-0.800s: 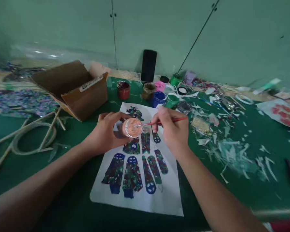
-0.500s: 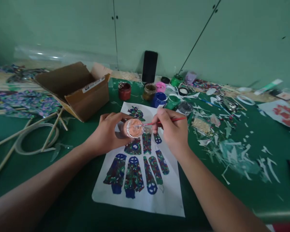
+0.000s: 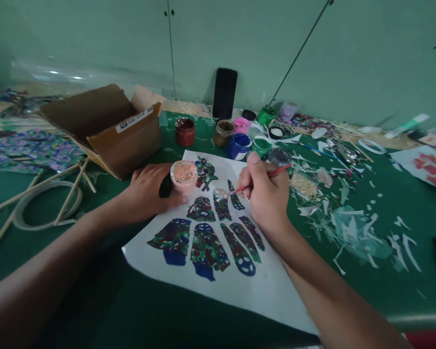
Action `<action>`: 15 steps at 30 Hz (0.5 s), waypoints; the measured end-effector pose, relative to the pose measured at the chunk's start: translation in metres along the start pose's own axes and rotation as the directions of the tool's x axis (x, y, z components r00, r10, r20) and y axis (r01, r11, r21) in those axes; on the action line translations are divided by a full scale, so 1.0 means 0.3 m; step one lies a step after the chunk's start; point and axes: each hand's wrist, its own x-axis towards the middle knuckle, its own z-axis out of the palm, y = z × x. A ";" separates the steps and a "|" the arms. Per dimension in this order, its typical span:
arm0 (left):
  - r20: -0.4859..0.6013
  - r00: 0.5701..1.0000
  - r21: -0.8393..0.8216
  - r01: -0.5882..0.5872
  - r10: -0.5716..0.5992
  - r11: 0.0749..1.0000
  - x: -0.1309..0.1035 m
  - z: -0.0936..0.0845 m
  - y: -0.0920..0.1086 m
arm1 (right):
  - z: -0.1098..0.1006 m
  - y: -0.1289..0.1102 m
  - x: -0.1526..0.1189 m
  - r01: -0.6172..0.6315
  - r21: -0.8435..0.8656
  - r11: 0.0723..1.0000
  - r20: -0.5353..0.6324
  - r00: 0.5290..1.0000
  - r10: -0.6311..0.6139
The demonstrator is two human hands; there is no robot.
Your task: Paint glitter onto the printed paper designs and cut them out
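My left hand (image 3: 150, 190) is closed around the side of an open jar of peach paint (image 3: 183, 173), which stands upright at the sheet's upper left. Between the fingertips of my right hand (image 3: 267, 191) is a thin red paintbrush (image 3: 244, 186), pinched low on its handle. The brush's tip points left and meets a small pale shape near the top middle of the paper sheet (image 3: 160, 281). Painted pieces in dark blue, green and maroon (image 3: 209, 245) cover much of that sheet. The heel of my right hand rests over its right side.
Open paint jars in maroon (image 3: 185, 132), brown (image 3: 224, 133), pink (image 3: 241, 125) and blue (image 3: 239, 146) stand behind the sheet. A phone (image 3: 224, 93) leans on the wall. To the left are a cardboard box (image 3: 131, 145) and sticks; paper scraps (image 3: 359, 232) lie to the right.
The jar has gone from a tilt under the brush to upright, farther left. My right hand has brought the brush out of the jar to the paper. The sheet's lower edge has shifted and curved.
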 end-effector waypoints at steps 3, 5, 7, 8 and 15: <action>0.151 0.988 0.029 -0.032 0.028 0.999 -0.011 -0.010 -0.039 | 0.005 0.007 -0.008 0.048 0.007 0.999 -0.024 0.999 -0.048; 0.229 0.972 0.045 -0.063 0.051 0.997 -0.021 -0.017 -0.061 | 0.005 0.009 -0.011 0.082 -0.006 0.997 -0.027 0.996 -0.082; 0.278 0.958 0.077 -0.101 0.076 0.992 -0.030 -0.022 -0.072 | 0.003 0.008 -0.012 0.112 -0.050 0.992 -0.026 0.993 -0.114; 0.289 0.954 0.096 -0.112 0.080 0.989 -0.032 -0.024 -0.072 | 0.001 0.006 -0.011 0.124 -0.079 0.989 -0.029 0.991 -0.127; 0.299 0.953 0.124 -0.098 0.057 0.987 -0.035 -0.026 -0.041 | 0.006 -0.041 -0.049 0.081 -0.228 0.970 0.059 0.996 -0.069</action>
